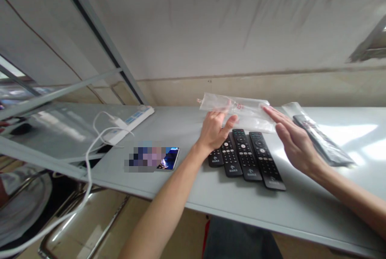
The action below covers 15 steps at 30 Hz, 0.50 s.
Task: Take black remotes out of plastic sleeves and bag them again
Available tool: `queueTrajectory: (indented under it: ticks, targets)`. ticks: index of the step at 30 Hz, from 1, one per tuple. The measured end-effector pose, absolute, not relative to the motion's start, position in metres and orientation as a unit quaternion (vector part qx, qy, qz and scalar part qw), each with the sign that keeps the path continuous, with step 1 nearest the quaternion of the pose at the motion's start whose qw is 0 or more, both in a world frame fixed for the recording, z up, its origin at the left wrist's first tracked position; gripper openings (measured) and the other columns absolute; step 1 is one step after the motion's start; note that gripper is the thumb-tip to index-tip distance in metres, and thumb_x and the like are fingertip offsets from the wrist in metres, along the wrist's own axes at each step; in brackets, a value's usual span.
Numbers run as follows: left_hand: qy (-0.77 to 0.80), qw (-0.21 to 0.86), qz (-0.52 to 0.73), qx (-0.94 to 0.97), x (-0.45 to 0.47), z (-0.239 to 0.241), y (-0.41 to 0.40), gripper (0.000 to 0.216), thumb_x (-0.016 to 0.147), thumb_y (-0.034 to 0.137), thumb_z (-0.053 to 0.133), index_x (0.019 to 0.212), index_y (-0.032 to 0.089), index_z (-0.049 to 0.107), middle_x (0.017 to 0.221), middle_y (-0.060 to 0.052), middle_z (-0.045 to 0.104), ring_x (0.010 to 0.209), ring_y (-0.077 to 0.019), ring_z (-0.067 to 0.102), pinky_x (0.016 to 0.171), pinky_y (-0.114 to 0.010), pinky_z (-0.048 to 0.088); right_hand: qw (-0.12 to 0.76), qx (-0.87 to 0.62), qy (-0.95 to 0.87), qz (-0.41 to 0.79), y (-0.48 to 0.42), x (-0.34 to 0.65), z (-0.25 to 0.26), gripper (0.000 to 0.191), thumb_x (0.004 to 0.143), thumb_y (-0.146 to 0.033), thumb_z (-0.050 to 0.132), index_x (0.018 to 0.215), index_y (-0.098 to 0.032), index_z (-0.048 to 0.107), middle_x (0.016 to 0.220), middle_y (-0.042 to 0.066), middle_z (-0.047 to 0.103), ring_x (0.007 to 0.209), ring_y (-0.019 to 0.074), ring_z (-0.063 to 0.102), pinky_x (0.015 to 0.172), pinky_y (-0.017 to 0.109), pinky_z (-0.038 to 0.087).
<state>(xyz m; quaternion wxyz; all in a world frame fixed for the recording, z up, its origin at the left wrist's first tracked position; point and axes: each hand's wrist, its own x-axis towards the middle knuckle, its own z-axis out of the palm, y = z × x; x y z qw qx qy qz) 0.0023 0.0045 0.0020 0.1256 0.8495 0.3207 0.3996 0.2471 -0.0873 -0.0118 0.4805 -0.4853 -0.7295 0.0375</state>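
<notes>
Clear plastic bags (253,120) lie in a stack toward the back of the table, with small red print on the upper one. At their left side my left hand (214,130) is open, thumb apart and fingers reaching onto the plastic; some fingertips are hard to make out. My right hand (297,144) is open too, held flat with its fingertips at the bags' right end. Several black remote controls (246,156) lie side by side in front of the bags, between my hands. The leftmost remote is partly covered by my left hand.
Right of my right hand lies another remote in a clear bag (324,138). A phone (170,158) with a lit screen rests on the left. Behind it are a white power strip (131,124) and a white cable (89,162). A metal frame (120,70) rises at the left.
</notes>
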Motion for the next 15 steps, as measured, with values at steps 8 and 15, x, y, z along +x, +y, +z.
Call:
queueTrajectory:
  ticks: [8, 15]
  targets:
    - [0.268, 0.123, 0.425, 0.856, 0.005, 0.002, 0.005, 0.054, 0.106, 0.045, 0.050, 0.155, 0.022, 0.052, 0.162, -0.012, 0.056, 0.148, -0.0282, 0.054, 0.130, -0.049, 0.038, 0.340, -0.467, -0.814, 0.068, -0.084, 0.250, -0.023, 0.049, 0.115, -0.042, 0.041, 0.163, -0.037, 0.049, 0.167, 0.003, 0.050, 0.159, 0.0310, 0.041, 0.126, 0.069, 0.037]
    - [0.264, 0.039, 0.336, 0.903, 0.008, 0.010, -0.007, 0.081, 0.099, 0.012, 0.041, 0.173, 0.033, 0.014, 0.175, -0.004, 0.039, 0.157, -0.0237, 0.045, 0.131, -0.048, 0.038, 0.315, -0.428, -0.845, 0.058, -0.085, 0.250, -0.021, 0.055, 0.113, -0.038, 0.046, 0.167, -0.040, 0.042, 0.166, 0.005, 0.052, 0.156, 0.0323, 0.046, 0.122, 0.067, 0.045]
